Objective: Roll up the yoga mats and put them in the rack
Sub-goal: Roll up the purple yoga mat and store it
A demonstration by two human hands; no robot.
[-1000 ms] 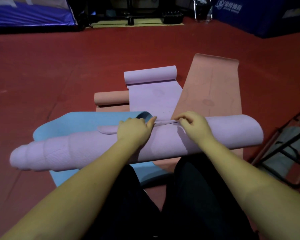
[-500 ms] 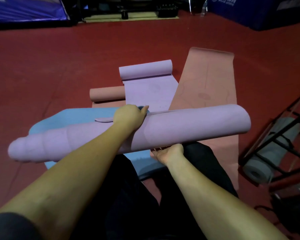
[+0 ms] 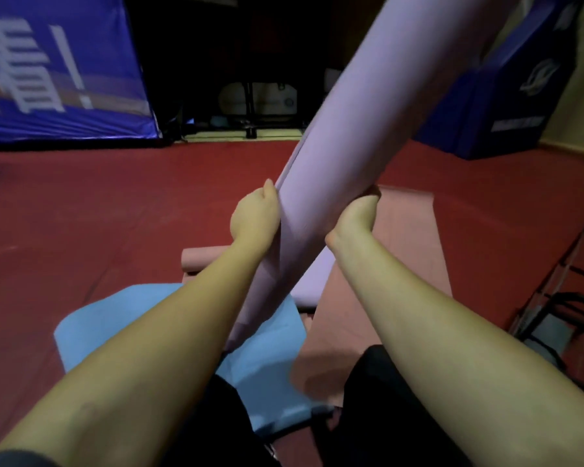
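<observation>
The rolled lilac mat stands tilted, its upper end leaning up and to the right out of the top of the view and its lower end down against the blue mat spread on the red floor. Both bare forearms reach forward to the roll from below, side by side, and meet it a little below its middle.

The left hand clasps the left flank of the lilac roll, thumb pointing up along its edge and palm pressed to the mat; the remaining fingers are hidden behind the roll. The right hand grasps the right flank of the same roll, wrist bent back and knuckles toward the camera, fingers curled round its far side.

Behind the lilac roll, on the floor, lies a partly rolled pink mat to its left, and a flat pink mat stretches away to its right. A second lilac mat shows just behind the roll's lower half.

A black metal rack stands to the right of the roll at the frame's edge. A blue banner hangs far to the left of the roll, and a blue padded block sits behind its upper end.
</observation>
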